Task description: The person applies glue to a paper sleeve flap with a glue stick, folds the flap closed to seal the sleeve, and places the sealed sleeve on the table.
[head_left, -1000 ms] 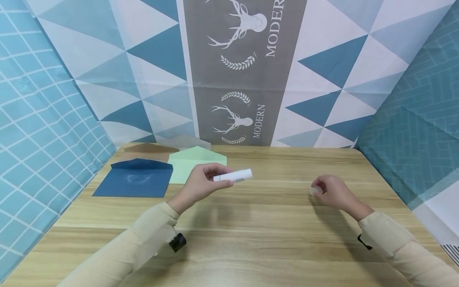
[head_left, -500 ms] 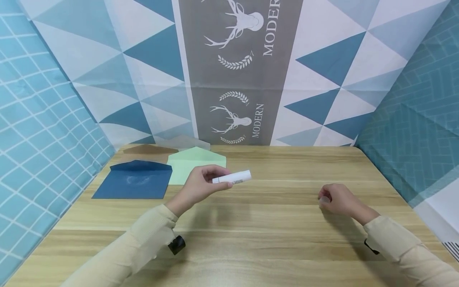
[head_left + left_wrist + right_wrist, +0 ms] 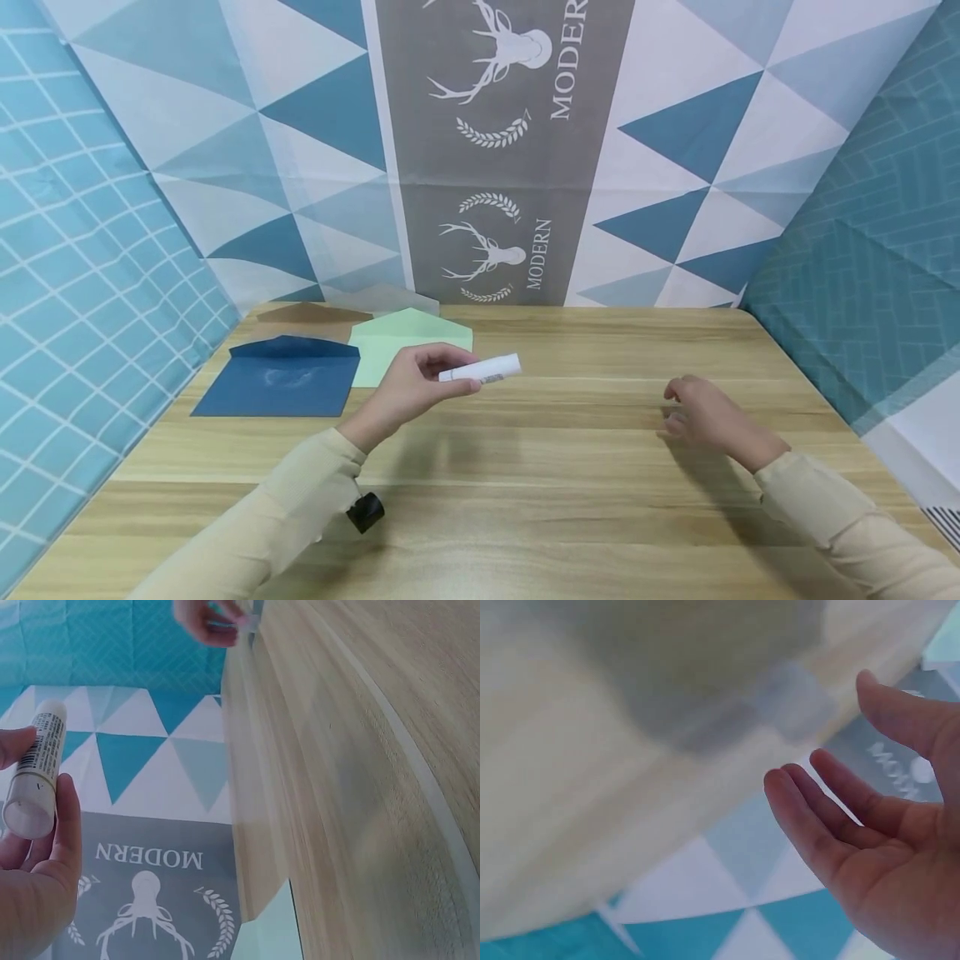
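My left hand grips a white glue stick above the table, left of the middle. Fine print and a barcode cover the side of the tube in the left wrist view, where its near end looks pale and rounded. Over the right part of the table, my right hand hovers with its thumb and fingers spread apart. Just beyond those fingertips in the right wrist view, a small translucent whitish piece shows blurred against the wood. A dark blue envelope, flap raised, lies at the left with a whitish smear on it.
Behind the left hand lies a light green envelope with its flap up. A brown envelope and a whitish one sit at the back left. Patterned cloth walls border the wooden table behind and at both sides.
My right hand has shifted slightly right and nearer, then spread its fingers, letting go of the small translucent piece it pinched. The left hand keeps the glue stick almost in place.
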Demonstrator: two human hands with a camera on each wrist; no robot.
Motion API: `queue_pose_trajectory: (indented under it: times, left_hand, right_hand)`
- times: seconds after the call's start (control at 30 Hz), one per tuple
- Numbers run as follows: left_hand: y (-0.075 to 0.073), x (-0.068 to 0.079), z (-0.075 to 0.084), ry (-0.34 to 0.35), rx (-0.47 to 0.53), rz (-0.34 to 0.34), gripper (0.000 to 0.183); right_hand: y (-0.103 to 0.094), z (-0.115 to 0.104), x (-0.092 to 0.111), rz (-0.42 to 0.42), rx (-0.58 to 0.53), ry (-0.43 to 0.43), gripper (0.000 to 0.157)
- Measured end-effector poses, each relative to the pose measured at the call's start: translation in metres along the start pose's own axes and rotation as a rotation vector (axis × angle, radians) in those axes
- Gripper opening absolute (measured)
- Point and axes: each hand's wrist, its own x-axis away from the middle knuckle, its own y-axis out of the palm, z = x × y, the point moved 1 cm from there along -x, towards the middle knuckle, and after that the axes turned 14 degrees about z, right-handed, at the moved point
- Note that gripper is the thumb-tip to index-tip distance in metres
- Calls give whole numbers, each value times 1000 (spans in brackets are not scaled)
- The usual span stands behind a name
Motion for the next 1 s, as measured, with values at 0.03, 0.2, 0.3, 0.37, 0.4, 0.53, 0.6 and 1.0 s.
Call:
queue_pose_trajectory:
  times: [0.03, 0.2, 0.3, 0.37, 0.4, 0.53, 0.6, 1.0]
  left_hand:
    - [0, 0, 0, 2, 0, -6, 33]
    - [5, 2, 4, 13, 2, -34, 31]
    - [8, 2, 6, 29, -5, -43, 31]
    - [10, 2, 7, 44, -13, -50, 30]
    - [11, 2, 8, 51, -16, -54, 30]
    - [15, 2, 9, 72, -34, -69, 27]
    - [16, 2, 9, 78, -38, -76, 26]
    - [23, 5, 13, 91, -41, -73, 27]
  right_hand:
    - [-3, -6, -3, 7, 11, -9, 32]
    - [-25, -50, -28, 12, -29, -55, 40]
    - [-32, -80, -42, 46, -88, -115, 44]
    - [-35, -99, -49, 94, -127, -185, 46]
    - [-36, -107, -52, 118, -152, -219, 47]
    - [-36, -137, -59, 208, -246, -373, 49]
    - [-36, -148, -60, 236, -291, -427, 48]
    - [-30, -172, -63, 208, -467, -338, 24]
